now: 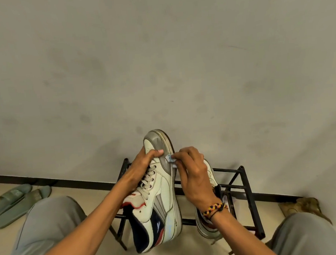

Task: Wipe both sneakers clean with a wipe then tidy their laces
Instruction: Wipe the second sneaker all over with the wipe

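text: none readable | sneaker (162, 188): no legible brand | slides (17, 199): mark blurred

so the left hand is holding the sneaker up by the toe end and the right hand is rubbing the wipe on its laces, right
Not quite. The head view shows the right hand pinching the wipe against the grey panel on the side of the sneaker near the toe, not on the laces. The rest stands: the left hand grips the sneaker at the toe end and holds it up.

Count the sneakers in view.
2: one sneaker held up by the left hand; the other sneaker on the black rack, partly hidden behind the right hand.
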